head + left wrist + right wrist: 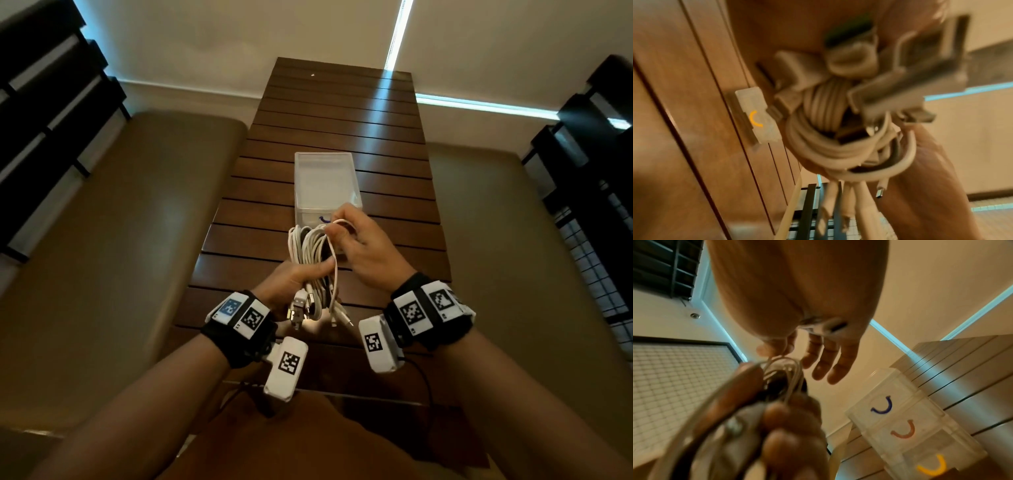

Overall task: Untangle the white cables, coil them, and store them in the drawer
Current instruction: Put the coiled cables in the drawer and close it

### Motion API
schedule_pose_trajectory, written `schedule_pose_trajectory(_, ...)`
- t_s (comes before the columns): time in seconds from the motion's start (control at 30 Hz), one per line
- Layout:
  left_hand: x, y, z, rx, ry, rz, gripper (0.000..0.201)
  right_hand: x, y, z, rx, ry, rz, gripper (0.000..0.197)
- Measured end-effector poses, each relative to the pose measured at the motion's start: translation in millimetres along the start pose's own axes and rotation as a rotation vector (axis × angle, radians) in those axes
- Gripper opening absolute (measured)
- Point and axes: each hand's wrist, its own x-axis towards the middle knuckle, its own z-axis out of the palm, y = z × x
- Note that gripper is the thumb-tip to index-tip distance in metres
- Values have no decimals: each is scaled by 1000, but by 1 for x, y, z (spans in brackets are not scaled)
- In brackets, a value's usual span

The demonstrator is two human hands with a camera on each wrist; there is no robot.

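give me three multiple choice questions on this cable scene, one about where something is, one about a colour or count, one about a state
1. Where does the drawer unit stand?
A. on the slatted wooden table
B. on the floor
C. on the person's lap

2. Which colours are the drawer handles, top to bottom, in the right wrist view?
A. red, green, white
B. blue, red-orange, yellow
C. all black

3. What is the state of the white cables?
A. lying loose on the table
B. already inside a drawer
C. bundled in the left hand while the right hand pinches one strand

Answers:
1 A, the head view shows the unit on the slats beyond the hands.
2 B, three U-shaped handles show in those colours.
3 C, the left hand grips the bundle and the right thumb and finger pinch a loop.
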Motion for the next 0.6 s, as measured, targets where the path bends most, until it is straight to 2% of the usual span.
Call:
schedule_pose_trajectory(0.1,-3,-3,7,-88,-54,33,26,-4,1,12,38,-15,46,14)
schedule_pose_trajectory(0.17,-3,-1,11,-95,-30,53,28,-5,6,16,34,-17,107,17)
schedule_pose_trajectory(0.2,-2,0,12,-84,-12,53,30,-6,8,17,48,-30,147,21)
schedule_pose_trajectory(0.3,-1,5,11,-31,24,35,29,-11,11,18,39,-107,254,53)
schedule_pose_trajectory(0.43,-4,13,13,96,54,16,15,-10,12,13,-2,-167,298,55)
schedule_pose_trajectory(0.5,-2,16,14,178,79,46,15,-9,12,11,73,-143,304,54)
schedule_pose_trajectory(0.6,3,22,18,316,117,114,19,-9,2,14,348,23,300,49)
